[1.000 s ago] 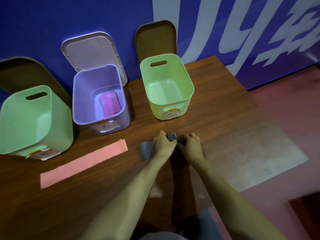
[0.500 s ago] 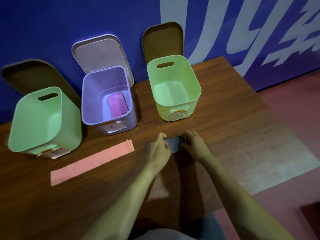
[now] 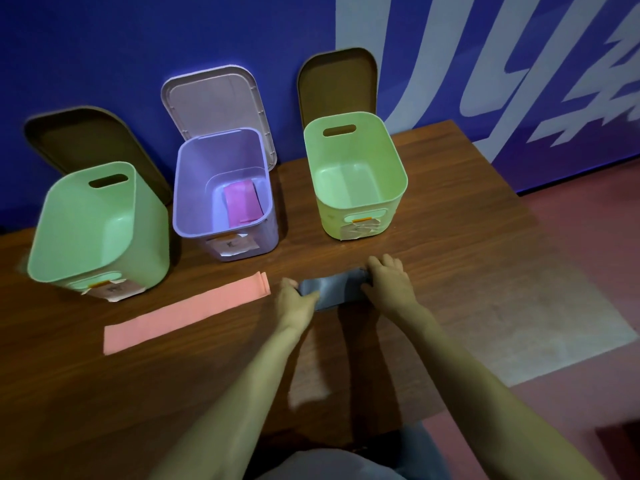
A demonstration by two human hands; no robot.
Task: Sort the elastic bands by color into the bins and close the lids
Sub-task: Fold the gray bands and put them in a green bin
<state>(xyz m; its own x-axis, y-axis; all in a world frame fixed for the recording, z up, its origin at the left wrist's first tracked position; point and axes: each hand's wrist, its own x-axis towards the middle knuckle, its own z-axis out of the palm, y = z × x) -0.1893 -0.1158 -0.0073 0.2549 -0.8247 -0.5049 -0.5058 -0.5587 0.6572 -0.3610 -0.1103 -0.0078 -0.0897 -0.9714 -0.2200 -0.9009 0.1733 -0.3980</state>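
Observation:
A dark grey elastic band (image 3: pixel 334 287) lies folded on the wooden table (image 3: pixel 450 258) in front of the right green bin (image 3: pixel 398 161). My left hand (image 3: pixel 294 304) grips its left end and my right hand (image 3: pixel 389 284) presses on its right end. A long salmon-pink band (image 3: pixel 187 311) lies flat to the left. The purple bin (image 3: pixel 180 188) in the middle holds a magenta band (image 3: pixel 242 200). The left green bin (image 3: pixel 152 216) and the right green bin look empty. All three lids stand open against the wall.
The bins stand in a row along the blue wall (image 3: pixel 138 46). The table's right edge drops to a reddish floor (image 3: pixel 588 237). My lap shows at the near table edge.
My hands have spread apart, and the grey band, bunched between them a second ago, now lies stretched flatter between them. The camera view shifted a little.

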